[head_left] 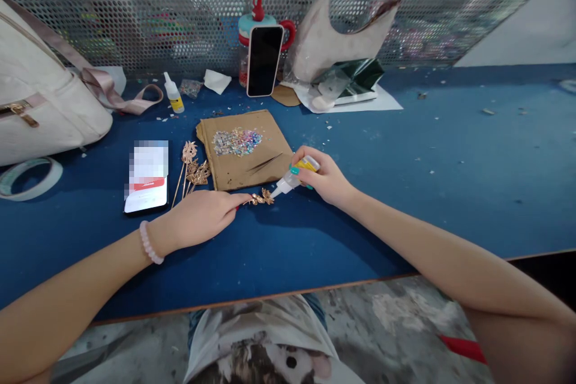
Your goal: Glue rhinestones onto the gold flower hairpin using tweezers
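My left hand (198, 219) is closed on a gold flower hairpin (261, 197), whose leafy, flowered end juts out past the fingertips; the rest of it is hidden by the hand. In my right hand (330, 180) a small white glue bottle (287, 182) with a yellow label is tilted downward. Its nozzle tip is at the flower end of the hairpin. Just beyond both hands lies a cardboard sheet (229, 176) bearing a patch of small multicoloured rhinestones (238, 141) and a thin dark pair of tweezers (265, 162). Several gold hairpins (197, 173) lie left of the cardboard.
A lit phone (146, 183) and a tape roll (31, 179) lie at left, near a white bag (40, 90). Behind are another glue bottle (174, 95), a dark-screened phone (264, 61) leaning on a cup (256, 23), and a pale handbag (324, 42).
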The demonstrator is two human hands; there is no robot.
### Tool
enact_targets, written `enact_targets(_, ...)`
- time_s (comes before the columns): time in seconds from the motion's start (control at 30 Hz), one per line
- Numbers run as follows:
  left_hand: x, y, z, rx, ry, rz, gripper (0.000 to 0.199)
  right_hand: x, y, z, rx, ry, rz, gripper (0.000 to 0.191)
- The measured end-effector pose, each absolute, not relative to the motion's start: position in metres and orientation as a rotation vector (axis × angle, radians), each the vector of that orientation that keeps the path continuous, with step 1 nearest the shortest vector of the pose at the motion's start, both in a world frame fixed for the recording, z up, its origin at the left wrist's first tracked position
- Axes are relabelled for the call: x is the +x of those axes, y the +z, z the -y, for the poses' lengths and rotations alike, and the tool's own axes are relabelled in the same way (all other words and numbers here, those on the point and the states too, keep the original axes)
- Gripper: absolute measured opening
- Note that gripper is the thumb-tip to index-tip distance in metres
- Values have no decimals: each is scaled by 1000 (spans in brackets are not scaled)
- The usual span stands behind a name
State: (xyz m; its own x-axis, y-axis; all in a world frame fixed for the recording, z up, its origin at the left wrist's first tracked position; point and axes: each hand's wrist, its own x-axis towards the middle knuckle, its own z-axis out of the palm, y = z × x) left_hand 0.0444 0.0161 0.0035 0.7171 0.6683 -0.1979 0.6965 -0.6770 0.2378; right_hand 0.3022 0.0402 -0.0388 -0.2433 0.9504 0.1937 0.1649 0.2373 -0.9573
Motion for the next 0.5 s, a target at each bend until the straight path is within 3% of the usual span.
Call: enact_targets(0.5, 45, 1, -17, 2661, -143, -1055, 41, 301, -32, -38, -1064, 1022, 1722, 8)
